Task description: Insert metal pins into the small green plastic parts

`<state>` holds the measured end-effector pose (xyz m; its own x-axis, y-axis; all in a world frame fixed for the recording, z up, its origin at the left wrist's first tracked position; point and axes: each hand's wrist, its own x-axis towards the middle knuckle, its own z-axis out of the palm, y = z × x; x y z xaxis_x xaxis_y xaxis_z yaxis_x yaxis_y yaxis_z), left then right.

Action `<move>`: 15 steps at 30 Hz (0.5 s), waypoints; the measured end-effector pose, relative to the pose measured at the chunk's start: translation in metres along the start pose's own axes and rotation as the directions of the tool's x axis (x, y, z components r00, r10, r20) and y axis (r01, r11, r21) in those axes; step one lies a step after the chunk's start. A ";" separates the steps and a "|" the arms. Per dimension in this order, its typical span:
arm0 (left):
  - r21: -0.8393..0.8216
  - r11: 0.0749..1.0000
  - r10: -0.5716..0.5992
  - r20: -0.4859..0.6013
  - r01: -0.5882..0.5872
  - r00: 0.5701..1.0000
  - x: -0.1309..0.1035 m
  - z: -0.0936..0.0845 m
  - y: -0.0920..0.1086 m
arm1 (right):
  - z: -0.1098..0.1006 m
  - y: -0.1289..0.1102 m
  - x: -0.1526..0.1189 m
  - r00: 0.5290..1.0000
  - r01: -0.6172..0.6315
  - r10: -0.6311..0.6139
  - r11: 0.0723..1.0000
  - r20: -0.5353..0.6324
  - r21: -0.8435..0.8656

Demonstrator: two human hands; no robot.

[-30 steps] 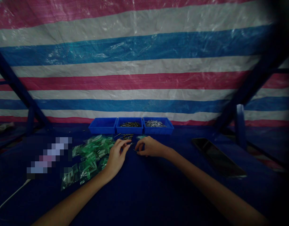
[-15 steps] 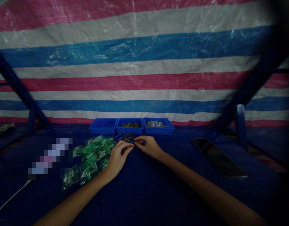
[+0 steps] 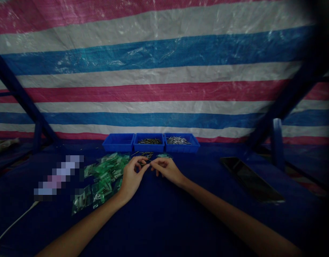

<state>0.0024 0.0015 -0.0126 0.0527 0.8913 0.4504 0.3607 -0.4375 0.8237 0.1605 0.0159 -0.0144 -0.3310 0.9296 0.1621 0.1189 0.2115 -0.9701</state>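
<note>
My left hand is in a pinch over the middle of the table, thumb and forefinger closed. My right hand meets it fingertip to fingertip, also pinching. Whatever lies between the fingertips is too small and dark to name. Just behind the hands lie loose thin metal rods, partly hidden by the fingers. Beyond my right hand a small clear-green plastic bag shows. Left of my left hand spreads a pile of small green-tinted bags with thin pieces inside.
At the back stand three blue bins: a left bin with nothing visible inside, a middle bin of brownish rods, a right bin of silvery rods. A phone lies at right. A white cable runs at left.
My fingertips have drawn together and my right hand has turned slightly, its lower fingers now curled under. The small bag behind my right hand has come into view.
</note>
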 end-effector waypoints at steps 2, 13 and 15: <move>-0.019 0.999 -0.025 0.008 0.025 1.000 0.001 0.000 0.001 | 0.000 0.001 0.000 1.000 -0.001 0.001 0.999 0.010 0.036; -0.015 1.000 0.002 0.000 -0.002 1.000 0.001 0.000 0.001 | 0.003 0.007 0.000 0.999 -0.023 0.024 1.000 -0.026 0.018; 0.019 1.000 0.021 -0.008 -0.021 1.000 0.000 -0.001 0.004 | 0.003 0.007 -0.001 0.998 -0.006 0.007 1.000 -0.063 0.027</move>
<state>0.0030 -0.0002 -0.0092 0.0534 0.8808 0.4705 0.3769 -0.4541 0.8073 0.1591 0.0161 -0.0213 -0.2702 0.9484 0.1660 0.0951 0.1978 -0.9756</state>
